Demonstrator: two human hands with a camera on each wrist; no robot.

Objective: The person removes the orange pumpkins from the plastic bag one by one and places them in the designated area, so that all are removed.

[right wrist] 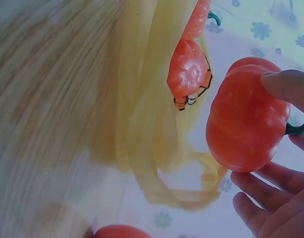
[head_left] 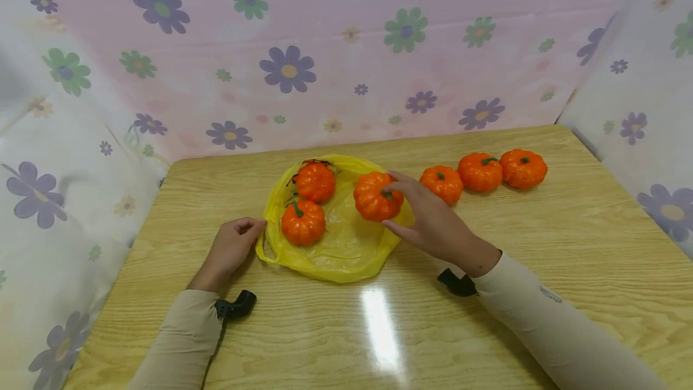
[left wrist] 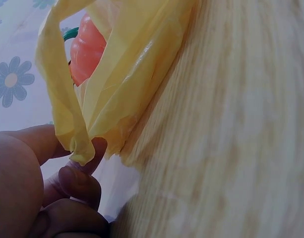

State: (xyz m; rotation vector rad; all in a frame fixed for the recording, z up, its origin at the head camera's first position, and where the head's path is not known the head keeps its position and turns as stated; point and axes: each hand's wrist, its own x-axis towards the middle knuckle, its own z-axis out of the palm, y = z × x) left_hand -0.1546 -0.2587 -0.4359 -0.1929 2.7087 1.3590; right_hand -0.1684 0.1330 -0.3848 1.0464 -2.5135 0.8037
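A yellow plastic bag (head_left: 346,257) lies spread open on the table with two small orange pumpkins inside, an upper one (head_left: 316,182) and a lower one (head_left: 303,222). My left hand (head_left: 231,248) pinches the bag's left handle, and the left wrist view shows the handle strip (left wrist: 67,114) between thumb and fingers. Over the bag's right side, my right hand (head_left: 433,221) holds another orange pumpkin (head_left: 373,196) with a green stem. In the right wrist view its thumb is on one side of that pumpkin (right wrist: 248,116), fingers on the other.
Right of the bag, three more pumpkins stand in a slanting row: the nearest (head_left: 441,184), a middle one (head_left: 480,172) and the farthest (head_left: 523,168). They rest on a wood-grain table (head_left: 303,330). Flower-patterned cloth (head_left: 325,35) rises behind it and at both sides.
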